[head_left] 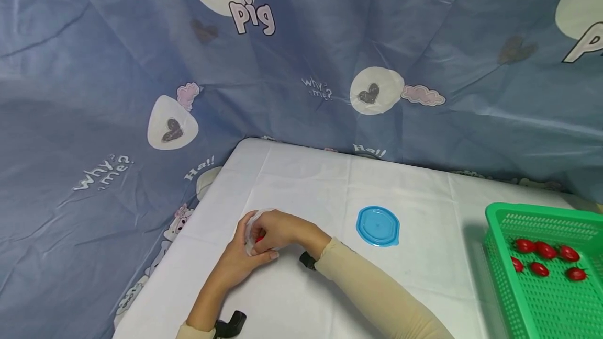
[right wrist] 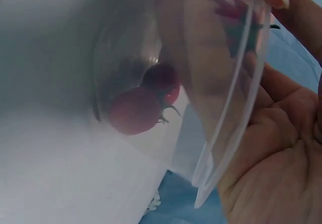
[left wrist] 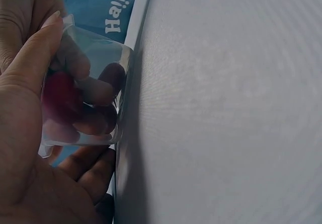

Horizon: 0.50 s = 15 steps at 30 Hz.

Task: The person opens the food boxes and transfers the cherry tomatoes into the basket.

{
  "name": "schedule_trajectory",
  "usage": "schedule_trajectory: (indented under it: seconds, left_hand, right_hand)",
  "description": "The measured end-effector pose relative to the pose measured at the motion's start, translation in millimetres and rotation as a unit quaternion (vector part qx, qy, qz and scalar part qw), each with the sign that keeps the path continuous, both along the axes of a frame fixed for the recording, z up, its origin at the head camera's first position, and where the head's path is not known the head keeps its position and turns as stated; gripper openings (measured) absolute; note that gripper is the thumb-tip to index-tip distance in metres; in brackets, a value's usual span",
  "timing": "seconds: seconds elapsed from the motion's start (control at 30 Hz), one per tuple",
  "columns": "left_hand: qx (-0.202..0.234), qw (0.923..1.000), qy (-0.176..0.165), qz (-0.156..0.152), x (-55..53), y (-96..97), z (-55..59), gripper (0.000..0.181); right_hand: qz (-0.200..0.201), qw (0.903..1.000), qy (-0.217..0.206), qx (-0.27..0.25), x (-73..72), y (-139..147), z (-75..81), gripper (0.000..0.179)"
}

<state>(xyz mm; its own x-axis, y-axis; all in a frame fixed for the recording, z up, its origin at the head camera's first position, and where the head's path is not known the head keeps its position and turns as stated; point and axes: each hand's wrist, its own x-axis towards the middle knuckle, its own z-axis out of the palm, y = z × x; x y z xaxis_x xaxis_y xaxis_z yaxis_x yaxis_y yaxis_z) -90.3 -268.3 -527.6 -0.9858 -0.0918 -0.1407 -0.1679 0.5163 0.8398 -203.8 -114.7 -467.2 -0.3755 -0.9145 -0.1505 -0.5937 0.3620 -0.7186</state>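
My left hand (head_left: 240,258) curls round a clear plastic container (left wrist: 108,50) on the white table, thumb near the rim. My right hand (head_left: 280,228) reaches down through the container's mouth, its fingers inside. They pinch a red cherry tomato (left wrist: 60,98), whose green stalk shows in the right wrist view. Through the clear wall, more cherry tomatoes (right wrist: 135,110) lie at the bottom of the container. In the head view both hands cover most of the container.
A blue plastic lid (head_left: 378,225) lies flat to the right of the hands. At the far right stands a green basket (head_left: 511,286) with several cherry tomatoes (head_left: 545,250) in it. A blue printed cloth (head_left: 292,56) hangs behind the table (head_left: 311,182).
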Motion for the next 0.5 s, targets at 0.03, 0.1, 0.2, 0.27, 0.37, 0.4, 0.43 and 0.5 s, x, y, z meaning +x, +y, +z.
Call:
schedule_trajectory:
  seconds: [0.03, 0.1, 0.2, 0.27, 0.37, 0.4, 0.43, 0.5]
  left_hand:
    - [-0.002, 1.0, 0.0, 0.001, 0.0, 0.1, 0.3, 0.117]
    - [-0.006, 1.0, 0.0, 0.002, 0.0, 0.3, 0.7, 0.117]
    - [-0.009, 1.0, -0.001, 0.003, -0.1, 0.9, 0.1, 0.117]
    - [-0.009, 1.0, -0.001, 0.004, 0.0, 0.9, -0.5, 0.117]
    - [-0.011, 0.9999, -0.002, 0.008, 0.2, 0.8, -1.0, 0.117]
    - [-0.013, 0.9999, -0.002, 0.009, 0.1, 0.7, -1.2, 0.117]
    - [-0.014, 0.9999, -0.001, 0.01, -0.2, 0.7, -1.4, 0.117]
    - [-0.017, 0.9998, 0.001, 0.01, -0.5, 0.8, -1.5, 0.117]
  right_hand:
    - [0.0, 1.0, -0.002, -0.007, -0.1, 1, -0.2, 0.011]
    - [0.004, 0.9997, -0.005, -0.022, -1.0, 3, -1.5, 0.011]
    - [0.012, 0.9989, -0.006, -0.046, -3.3, 7, -3.1, 0.016]
    - [0.016, 0.9979, -0.012, -0.061, -4.7, 10, -4.5, 0.018]
    - [0.017, 0.9964, -0.022, -0.08, -5.3, 14, -6.5, 0.021]
    - [0.017, 0.996, -0.021, -0.085, -5.0, 14, -7.0, 0.021]
    - [0.016, 0.9956, -0.02, -0.09, -4.5, 15, -7.5, 0.021]
    - [0.015, 0.995, -0.016, -0.098, -3.1, 16, -7.8, 0.02]
